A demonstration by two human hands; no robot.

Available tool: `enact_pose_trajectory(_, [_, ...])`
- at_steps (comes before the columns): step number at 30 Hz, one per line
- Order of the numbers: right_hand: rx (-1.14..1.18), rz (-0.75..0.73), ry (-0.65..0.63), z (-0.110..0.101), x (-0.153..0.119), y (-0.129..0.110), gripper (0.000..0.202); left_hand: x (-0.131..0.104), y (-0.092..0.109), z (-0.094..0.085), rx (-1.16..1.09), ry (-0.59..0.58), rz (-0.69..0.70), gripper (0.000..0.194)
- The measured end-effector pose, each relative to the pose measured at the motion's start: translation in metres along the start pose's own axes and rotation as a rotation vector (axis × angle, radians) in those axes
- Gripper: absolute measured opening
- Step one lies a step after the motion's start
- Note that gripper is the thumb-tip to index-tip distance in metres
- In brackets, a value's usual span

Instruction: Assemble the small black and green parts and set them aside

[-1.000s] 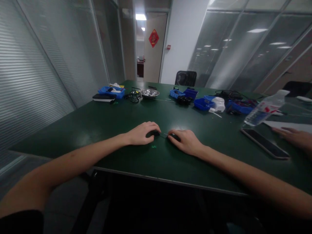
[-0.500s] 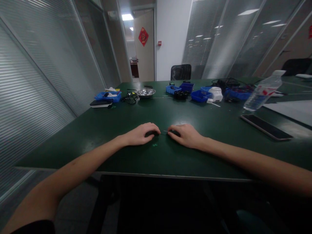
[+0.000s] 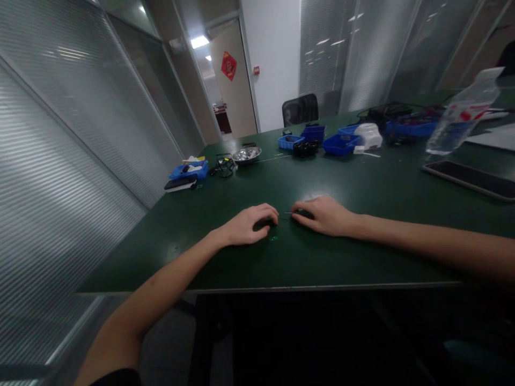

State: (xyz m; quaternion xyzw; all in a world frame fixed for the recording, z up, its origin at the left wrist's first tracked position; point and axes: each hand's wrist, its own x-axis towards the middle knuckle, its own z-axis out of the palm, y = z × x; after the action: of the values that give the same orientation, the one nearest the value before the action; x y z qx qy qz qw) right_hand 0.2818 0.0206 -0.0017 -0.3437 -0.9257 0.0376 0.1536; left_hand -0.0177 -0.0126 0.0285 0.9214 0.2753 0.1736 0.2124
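Note:
On the dark green table, my left hand rests with its fingers curved and the thumb apart from the fingertips; I see nothing held in it. Just to its right, my right hand pinches a thin, light, needle-like piece between thumb and fingertip. That piece points left, toward my left fingertips, and a small gap separates the two hands. A small shiny green bit lies on the table just below my left fingertips. What exactly the thin piece is, I cannot make out.
Farther back stand a metal bowl, a black cable, a blue tray and more blue bins. To the right are a smartphone and a clear plastic bottle. The table's front edge runs below my hands.
The view has turned and tilted, so the table and both hands appear farther right. My hands keep nearly the same pose, and the thin piece is still in the right one.

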Motion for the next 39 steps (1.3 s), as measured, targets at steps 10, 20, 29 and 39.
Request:
enact_pose_trajectory(10, [-0.036,0.014,-0.023,0.001,0.0,0.003,0.037,0.002,0.001,0.002,-0.07,-0.039,-0.01,0.026])
enact_pose_trajectory(20, [-0.018,0.022,-0.06,-0.006,0.0,-0.004,0.036,-0.008,-0.033,-0.011,-0.066,0.022,-0.155,0.031])
enact_pose_trajectory(29, [0.01,0.02,-0.036,-0.005,-0.002,-0.002,0.038,-0.109,-0.146,-0.093,0.234,0.319,-0.618,0.036])
enact_pose_trajectory(39, [-0.004,0.021,-0.045,-0.005,-0.001,-0.002,0.037,-0.224,-0.184,-0.154,0.349,0.614,-1.17,0.021])
